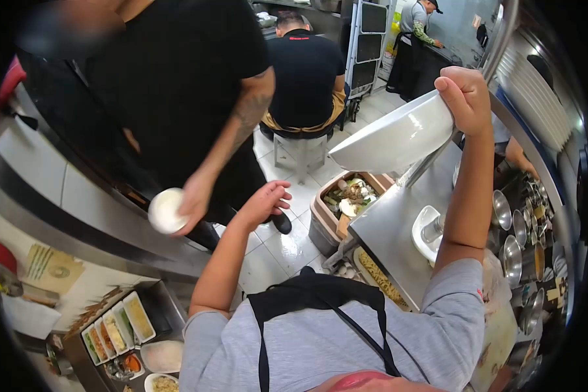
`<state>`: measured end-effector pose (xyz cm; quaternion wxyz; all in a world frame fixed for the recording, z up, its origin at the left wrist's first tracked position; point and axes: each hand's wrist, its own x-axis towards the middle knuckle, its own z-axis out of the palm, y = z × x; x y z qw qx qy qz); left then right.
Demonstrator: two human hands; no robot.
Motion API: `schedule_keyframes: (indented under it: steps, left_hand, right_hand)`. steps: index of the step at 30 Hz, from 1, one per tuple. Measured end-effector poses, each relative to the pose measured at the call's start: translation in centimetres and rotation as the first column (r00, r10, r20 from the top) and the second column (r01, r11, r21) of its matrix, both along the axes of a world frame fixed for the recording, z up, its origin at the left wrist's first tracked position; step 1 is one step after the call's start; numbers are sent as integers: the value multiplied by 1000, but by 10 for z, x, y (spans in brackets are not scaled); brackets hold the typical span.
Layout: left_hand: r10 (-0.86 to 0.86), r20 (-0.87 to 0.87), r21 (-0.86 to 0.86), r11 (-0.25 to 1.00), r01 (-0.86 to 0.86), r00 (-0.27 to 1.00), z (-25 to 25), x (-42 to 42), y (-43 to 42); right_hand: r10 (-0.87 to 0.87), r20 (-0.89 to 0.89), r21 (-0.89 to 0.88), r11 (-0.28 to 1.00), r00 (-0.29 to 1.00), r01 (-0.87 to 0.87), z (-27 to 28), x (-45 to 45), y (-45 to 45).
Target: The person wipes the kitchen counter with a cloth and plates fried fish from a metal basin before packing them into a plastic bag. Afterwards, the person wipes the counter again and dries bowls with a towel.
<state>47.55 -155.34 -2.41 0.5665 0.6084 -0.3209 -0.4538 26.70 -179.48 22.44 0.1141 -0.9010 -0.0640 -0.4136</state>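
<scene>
One head view shows me a white bowl (398, 137) tilted above the bin (323, 225) and worktop (402, 222), its edge clamped by the fingers of the right hand (467, 101); the left hand (263, 205) is loosely spread, bare. I'd judge the bowl rigid, slick, breakable, best supported at rim and base.

Kitchen floor (261, 264) of glossy white tiles, bright glints across it. Pale blue-grey wall (460, 49) at far upper right; dark bench (431, 65) before it. Folding stepladder (370, 47) upright, left of that dark bench. White stool (300, 142) on tiles in middle distance. Stainless-steel bench (395, 225) at right, top catching light. Metal post (504, 39) slanting near upper right. Pale panels (39, 170) along left side, beside curved steel edge (111, 245).
</scene>
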Motion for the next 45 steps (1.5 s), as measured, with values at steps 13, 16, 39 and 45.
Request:
schedule_keyframes:
  steps: [13, 16, 39, 45]
  left_hand:
    - [297, 123, 117, 943, -311, 947, -23, 146, -12]
    - [394, 53, -26, 919, -393, 918, -22, 160, 1]
    - [271, -799, -274, 630, -727, 537, -63, 398, -112]
    - [450, -865, -89, 295, -951, 220, -31, 494, -167]
  right_hand:
    - [136, 2, 59, 989, 991, -136, -56, 169, -103]
    - [82, 15, 69, 994, 997, -83, -61, 202, -111]
    - [807, 144, -62, 584, 572, -809, -135, 679, -148]
    - [900, 333, 7, 298, 283, -955, -153, 791, -126]
